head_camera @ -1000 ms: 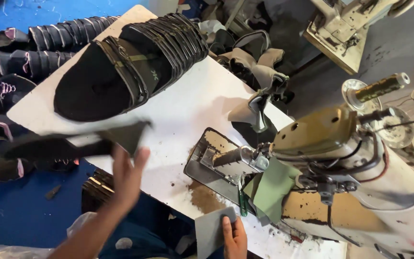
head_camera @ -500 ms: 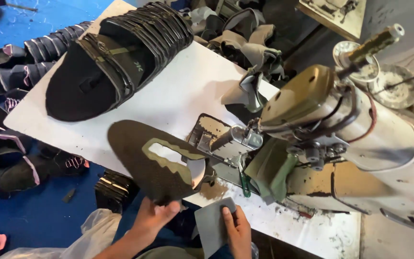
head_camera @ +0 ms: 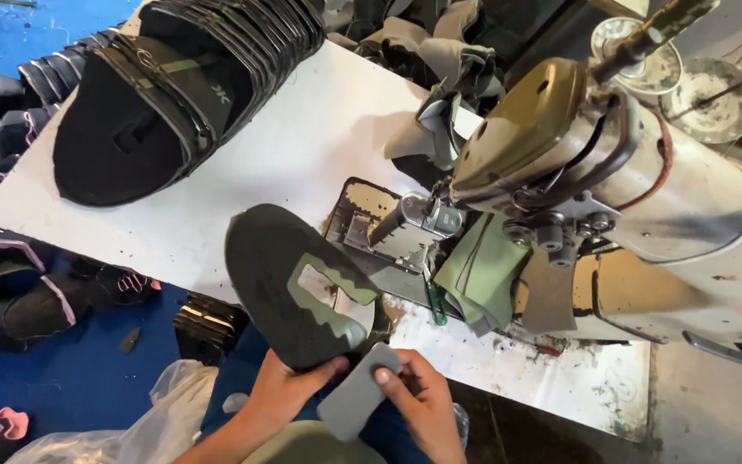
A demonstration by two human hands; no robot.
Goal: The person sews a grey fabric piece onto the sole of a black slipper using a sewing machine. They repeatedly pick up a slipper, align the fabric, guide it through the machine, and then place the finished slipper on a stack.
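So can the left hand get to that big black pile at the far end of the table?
Probably yes: the white table lies bare between the left hand and the stack of black shoe uppers, though that hand is holding a dark upper piece.

A sewing machine (head_camera: 611, 172) stands on the white table (head_camera: 302, 146) beside a stack of black shoe uppers (head_camera: 173, 94).

1. Setting: a shoe-making workshop, at a stitching station.
2. Industrial sewing machine (head_camera: 611, 172), worn and paint-chipped, stands on a stained white table (head_camera: 302, 146).
3. Stack of cut black uppers (head_camera: 173, 94) lies fanned on the table; more uppers (head_camera: 10, 129) are piled beyond its edge.
4. Grey fabric pieces (head_camera: 440, 60) are heaped behind the machine.
5. Blue floor (head_camera: 70, 378) is littered with shoe parts and scraps.
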